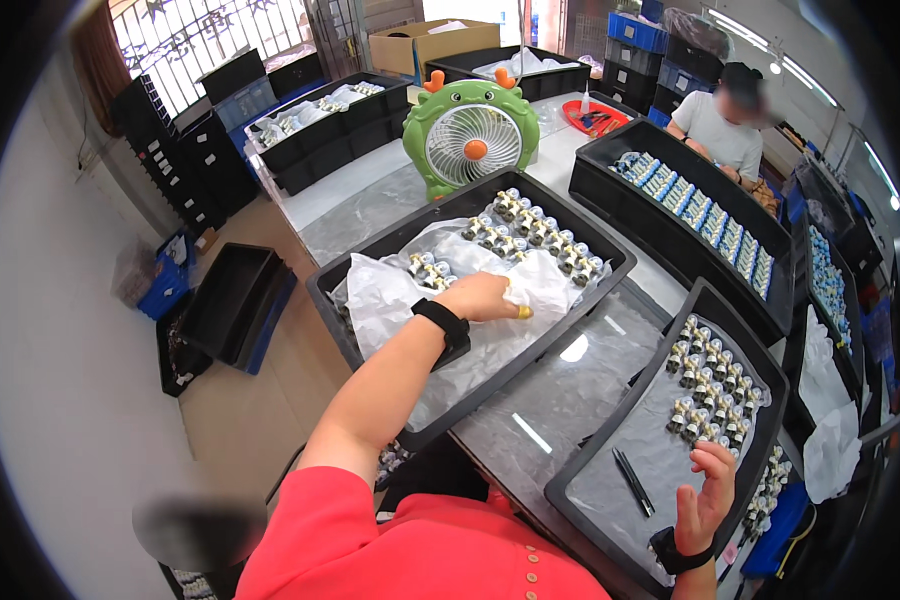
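My left hand, with a black band on its wrist, reaches into a large black tray. Its fingers close on a crumpled white sheet, and a yellow covering shows on one fingertip. Around the sheet stand rows of small figurines with dark bases and clear, rounded tops. My right hand hovers at the near right edge of a second black tray, thumb and fingers apart, holding nothing. Beyond its fingertips similar figurines stand in rows, and a pair of black tweezers lies on the lining.
A green cartoon-shaped fan stands behind the left tray. At the back right, a long black tray holds blue-and-white pieces, with a co-worker seated beyond. A red dish holds tools. Stacked trays sit on the floor left.
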The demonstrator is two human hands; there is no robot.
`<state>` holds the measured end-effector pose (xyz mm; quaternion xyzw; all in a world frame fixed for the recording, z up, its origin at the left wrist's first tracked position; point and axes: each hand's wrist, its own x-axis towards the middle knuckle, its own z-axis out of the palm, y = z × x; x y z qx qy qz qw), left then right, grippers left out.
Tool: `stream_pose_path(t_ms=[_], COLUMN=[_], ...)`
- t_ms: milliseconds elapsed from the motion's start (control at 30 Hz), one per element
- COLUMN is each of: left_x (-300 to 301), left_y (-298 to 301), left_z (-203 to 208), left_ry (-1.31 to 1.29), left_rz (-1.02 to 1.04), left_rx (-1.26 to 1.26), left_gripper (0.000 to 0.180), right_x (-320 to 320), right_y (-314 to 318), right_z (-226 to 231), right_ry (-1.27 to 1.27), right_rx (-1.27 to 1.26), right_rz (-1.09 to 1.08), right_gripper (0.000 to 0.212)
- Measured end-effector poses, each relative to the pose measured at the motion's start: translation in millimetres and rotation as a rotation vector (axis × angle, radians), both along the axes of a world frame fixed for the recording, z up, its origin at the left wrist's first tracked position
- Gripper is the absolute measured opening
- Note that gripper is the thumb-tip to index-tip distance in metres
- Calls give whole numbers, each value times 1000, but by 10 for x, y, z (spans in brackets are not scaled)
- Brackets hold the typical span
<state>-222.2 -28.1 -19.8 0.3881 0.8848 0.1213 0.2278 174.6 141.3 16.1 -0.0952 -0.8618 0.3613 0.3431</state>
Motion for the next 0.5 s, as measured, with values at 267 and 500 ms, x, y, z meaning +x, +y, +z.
stream_pose_path(t_ms=[267, 500], left_x=[55, 18], left_y=[14, 50], left_z=[15, -26], left_ry=[134, 239], left_rz=[158, 289], left_rx=[299, 483], left_gripper=[65, 45], right_x=[-29, -38], right_y=[-8, 2], right_z=[27, 30], right_ry=[-11, -30], right_rx=[24, 11], right_rz=[-23, -25], right_gripper=[34, 31])
